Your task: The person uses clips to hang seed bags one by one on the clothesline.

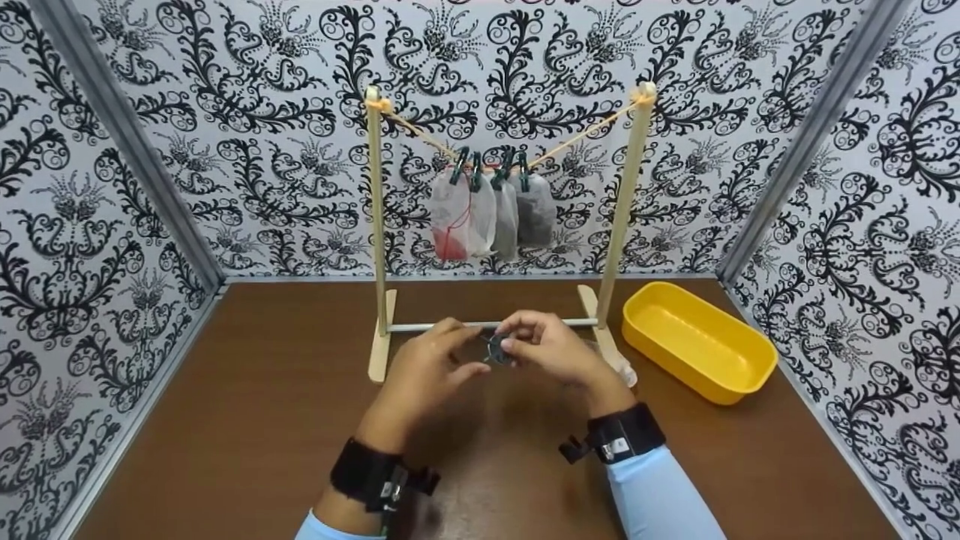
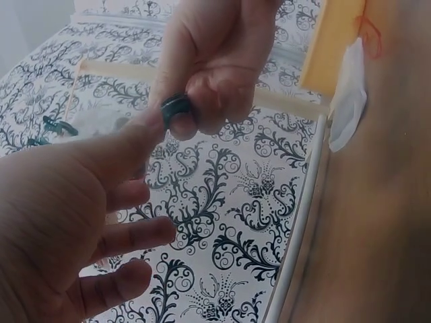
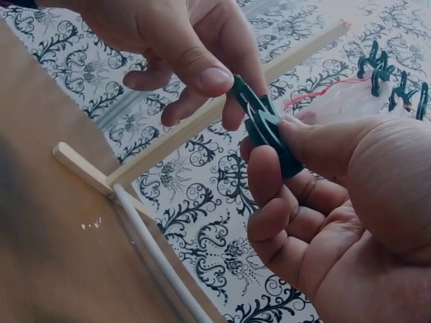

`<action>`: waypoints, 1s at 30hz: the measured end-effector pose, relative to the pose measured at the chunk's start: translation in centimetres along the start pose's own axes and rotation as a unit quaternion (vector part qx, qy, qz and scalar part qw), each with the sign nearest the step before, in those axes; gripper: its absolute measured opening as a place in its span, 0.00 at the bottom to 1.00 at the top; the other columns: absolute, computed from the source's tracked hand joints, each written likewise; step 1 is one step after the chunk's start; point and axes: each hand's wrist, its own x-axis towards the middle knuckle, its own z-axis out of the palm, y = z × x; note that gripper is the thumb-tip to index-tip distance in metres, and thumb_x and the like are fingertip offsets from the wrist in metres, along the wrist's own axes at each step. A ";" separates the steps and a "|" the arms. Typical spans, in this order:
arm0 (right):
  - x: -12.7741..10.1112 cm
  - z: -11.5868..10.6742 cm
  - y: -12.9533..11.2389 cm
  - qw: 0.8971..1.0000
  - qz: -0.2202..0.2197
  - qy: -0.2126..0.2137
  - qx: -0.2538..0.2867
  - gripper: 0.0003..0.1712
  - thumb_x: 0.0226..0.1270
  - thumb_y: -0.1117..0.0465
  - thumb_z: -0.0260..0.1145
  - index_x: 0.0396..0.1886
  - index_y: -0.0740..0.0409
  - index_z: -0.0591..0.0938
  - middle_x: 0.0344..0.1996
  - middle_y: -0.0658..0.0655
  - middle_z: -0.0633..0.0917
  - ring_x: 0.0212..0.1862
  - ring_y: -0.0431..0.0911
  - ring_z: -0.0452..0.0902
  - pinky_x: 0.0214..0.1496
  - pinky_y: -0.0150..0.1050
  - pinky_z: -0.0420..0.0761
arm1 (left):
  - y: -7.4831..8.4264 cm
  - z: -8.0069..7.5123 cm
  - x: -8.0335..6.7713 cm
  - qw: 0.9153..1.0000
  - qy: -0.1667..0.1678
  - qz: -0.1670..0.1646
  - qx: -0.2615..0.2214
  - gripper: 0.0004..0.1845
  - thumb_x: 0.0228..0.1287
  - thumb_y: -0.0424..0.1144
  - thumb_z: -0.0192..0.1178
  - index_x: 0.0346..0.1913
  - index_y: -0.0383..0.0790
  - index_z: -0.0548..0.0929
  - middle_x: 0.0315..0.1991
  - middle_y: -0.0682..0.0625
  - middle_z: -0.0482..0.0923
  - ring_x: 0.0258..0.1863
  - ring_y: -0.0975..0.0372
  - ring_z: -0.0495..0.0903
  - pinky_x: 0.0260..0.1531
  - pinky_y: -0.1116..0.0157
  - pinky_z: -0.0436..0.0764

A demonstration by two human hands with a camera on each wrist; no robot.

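No writing shows anywhere. Both hands meet over the table's middle, pinching one dark green clothespin (image 1: 496, 351): right hand (image 1: 553, 351) thumb and fingers curled around it, left hand (image 1: 427, 373) thumb tip on its end. At twelve o'clock, four bags (image 1: 491, 214) hang pegged on the rack (image 1: 377, 225); one yellow tub (image 1: 699, 341) sits at two o'clock.

dark green clothespin (image 3: 266, 128), tilted, pinched between both hands

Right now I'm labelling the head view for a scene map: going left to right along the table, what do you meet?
Left post of the wooden rack → left hand → dark green clip → right hand → yellow tub.
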 end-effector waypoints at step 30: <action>-3.4 -8.8 2.7 0.933 0.130 0.129 -0.310 0.15 0.77 0.60 0.66 0.53 0.67 0.86 0.47 0.68 0.90 0.47 0.60 0.88 0.56 0.55 0.88 | -1.0 -0.7 0.0 0.982 0.134 0.087 0.098 0.04 0.63 0.39 0.75 0.36 0.44 0.91 0.30 0.54 0.86 0.27 0.60 0.88 0.29 0.61 0.87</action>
